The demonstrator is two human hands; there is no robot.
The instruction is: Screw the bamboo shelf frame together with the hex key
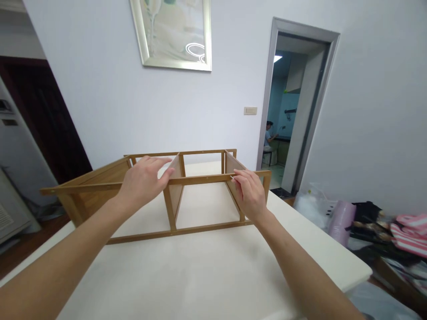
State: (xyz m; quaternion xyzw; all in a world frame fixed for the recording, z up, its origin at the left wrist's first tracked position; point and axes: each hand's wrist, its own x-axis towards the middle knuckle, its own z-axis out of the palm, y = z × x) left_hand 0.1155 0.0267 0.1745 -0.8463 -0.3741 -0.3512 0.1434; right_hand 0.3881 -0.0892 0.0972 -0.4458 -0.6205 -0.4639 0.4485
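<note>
A wooden shelf frame (pixel 203 179) lies on its side on the white table, with panels between its rails. My left hand (pixel 143 178) rests over the upper near rail, thumb and fingers apart, beside the middle panel (pixel 175 166). Near the right end of the same rail, my right hand (pixel 248 191) is closed in a pinch. A thin, light-coloured pin-like piece (pixel 232 178) sticks out from its fingertips against the rail; its exact kind is too small to tell. The right panel (pixel 233 162) stands just behind that hand.
The white table (pixel 200 271) carries the frame. On the right floor lie a purple roll (pixel 342 222), plastic bags and striped cloth (pixel 410 233). Behind is a wall with a framed picture (pixel 176 66). Through the doorway (pixel 268 98), a person (pixel 267 135) sits in another room.
</note>
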